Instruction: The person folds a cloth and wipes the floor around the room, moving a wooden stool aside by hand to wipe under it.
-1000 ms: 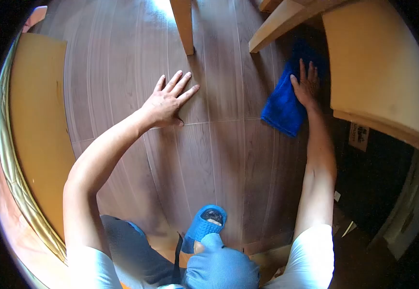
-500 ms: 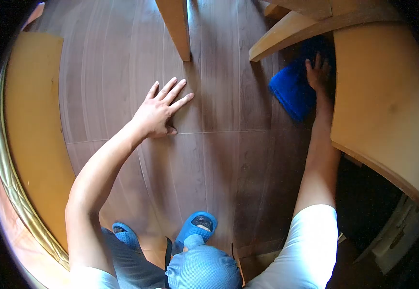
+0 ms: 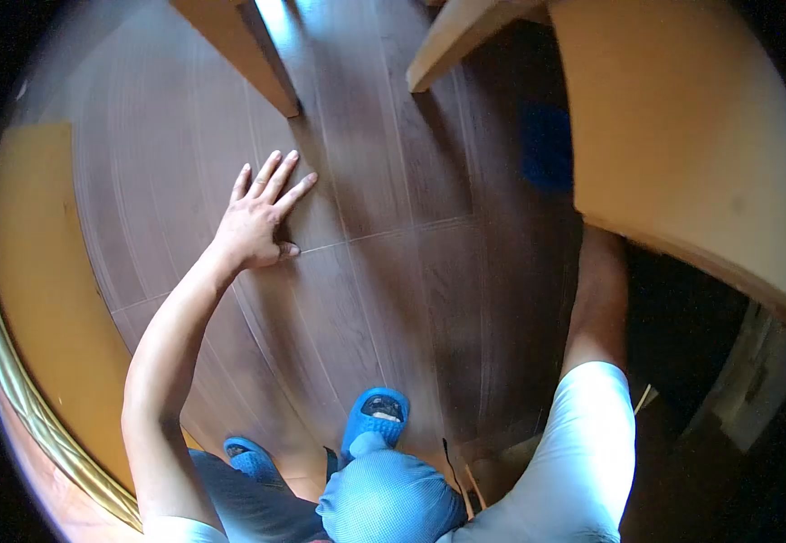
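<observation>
Below, left hand (image 3: 253, 226) lies flat on floor (image 3: 393, 199), fingers wide, bracing the leaning body. Right forearm (image 3: 599, 299) reaches under wooden panel (image 3: 682, 145); right hand hidden, grip can't be told. Blue cloth (image 3: 547, 149) on floor, probably partly behind panel.

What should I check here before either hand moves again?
1. Left hand supported: ok, palm down on the floor, fingers spread.
2. Left hand off the nearest wooden leg: ok, a gap shows.
3. Right hand's grip on the blue cloth: cannot tell, hand hidden by the wooden panel.
4. Cloth fully visible: not ok, only part shows.
5. Slippers away from the visible cloth: ok.
</observation>
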